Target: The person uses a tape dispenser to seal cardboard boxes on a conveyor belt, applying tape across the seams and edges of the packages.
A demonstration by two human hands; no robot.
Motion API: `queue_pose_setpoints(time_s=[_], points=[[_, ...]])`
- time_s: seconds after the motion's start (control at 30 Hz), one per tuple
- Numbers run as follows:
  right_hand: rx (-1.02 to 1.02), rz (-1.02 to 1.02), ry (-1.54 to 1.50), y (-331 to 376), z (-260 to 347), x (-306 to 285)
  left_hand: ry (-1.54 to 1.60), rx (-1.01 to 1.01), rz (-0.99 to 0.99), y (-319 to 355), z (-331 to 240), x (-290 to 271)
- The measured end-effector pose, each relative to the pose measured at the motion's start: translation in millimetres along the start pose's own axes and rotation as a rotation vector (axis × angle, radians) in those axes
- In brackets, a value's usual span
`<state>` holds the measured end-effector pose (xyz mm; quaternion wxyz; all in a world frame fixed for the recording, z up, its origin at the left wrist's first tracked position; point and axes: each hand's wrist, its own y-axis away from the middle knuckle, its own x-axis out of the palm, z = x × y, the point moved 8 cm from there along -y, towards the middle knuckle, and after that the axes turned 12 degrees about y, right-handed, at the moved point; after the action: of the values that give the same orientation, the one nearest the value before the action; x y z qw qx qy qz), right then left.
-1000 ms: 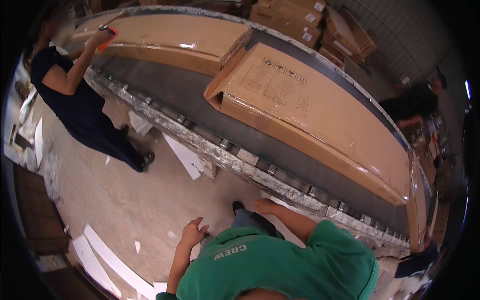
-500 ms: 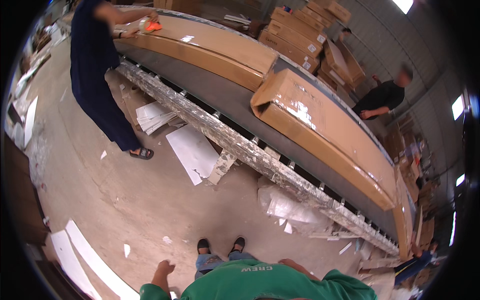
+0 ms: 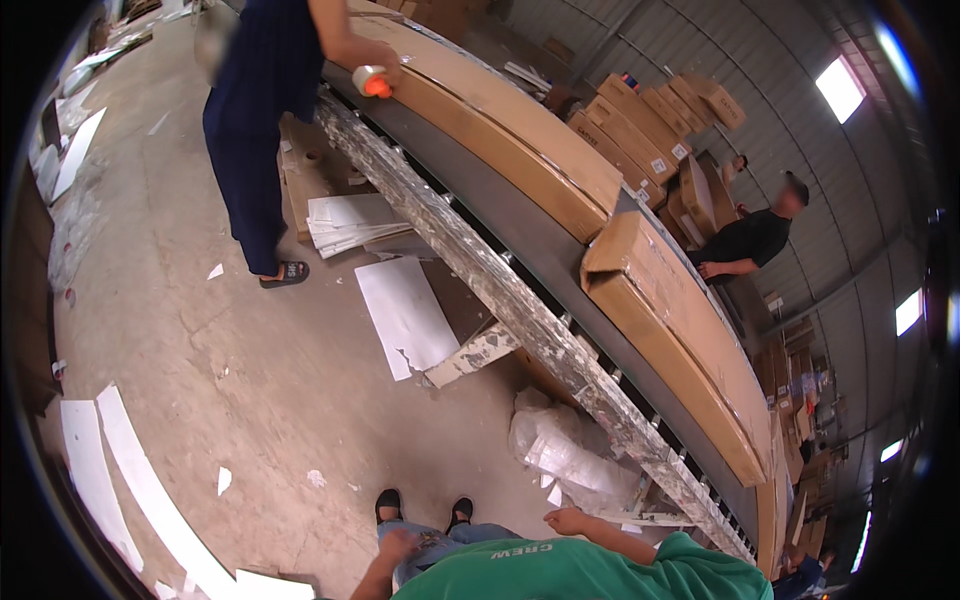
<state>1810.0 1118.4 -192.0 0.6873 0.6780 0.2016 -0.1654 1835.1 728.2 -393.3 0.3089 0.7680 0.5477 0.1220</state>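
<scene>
My left hand (image 3: 400, 543) hangs low in front of my thigh, near my jeans. It is smeared by motion and its fingers cannot be made out. My right hand (image 3: 567, 520) is held out to the right of my legs, fingers loosely curled, with nothing seen in it. Closest to it is a bundle of clear plastic wrap (image 3: 560, 445) on the floor under the conveyor. Beyond, a long brown carton (image 3: 690, 345) with a folded end lies on the dark conveyor belt (image 3: 480, 225). Another long carton (image 3: 500, 130) sits farther up the belt, end to end with it.
The conveyor's paint-spattered side rail (image 3: 480, 275) runs diagonally across. At the far left a person in dark blue (image 3: 260, 130) holds an orange tape dispenser (image 3: 375, 82). Across the belt stands a person in black (image 3: 750, 240). White sheets (image 3: 405, 310) lie on the floor; cartons (image 3: 635, 130) are stacked behind.
The view has turned and shifted. My left hand has come in toward my thigh, and my right hand has lifted out from my side. The person in blue has lowered the tape dispenser beside the carton.
</scene>
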Motion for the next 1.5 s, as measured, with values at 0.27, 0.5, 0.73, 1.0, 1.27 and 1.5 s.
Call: queue_pose_setpoints(time_s=[0.27, 0.5, 0.73, 1.0, 1.27, 1.5], points=[[0.074, -0.566, 0.06, 67.9, 5.3, -387.3, -0.191, -0.356, -0.159, 53.5, 128.1, -79.3], [0.054, -1.235, -0.437, 170.1, -147.9, -624.3, -0.253, -0.386, -0.478, 50.5, 47.4, -234.0], [0.222, -1.203, -0.347, 179.1, -214.8, -660.5, -0.254, 0.041, -0.382, -99.8, -135.0, -221.9], [0.45, -1.278, -0.171, 79.3, -271.0, -582.6, -0.199, 0.541, -0.085, -238.7, -554.8, -125.6], [0.333, -1.23, -0.231, -17.3, -256.3, -559.3, -0.807, 1.38, -0.191, -317.6, -861.4, -129.5], [0.525, -1.355, -0.181, 133.0, -248.7, -677.5, -1.222, 1.396, 0.021, -419.7, -927.6, -125.8]])
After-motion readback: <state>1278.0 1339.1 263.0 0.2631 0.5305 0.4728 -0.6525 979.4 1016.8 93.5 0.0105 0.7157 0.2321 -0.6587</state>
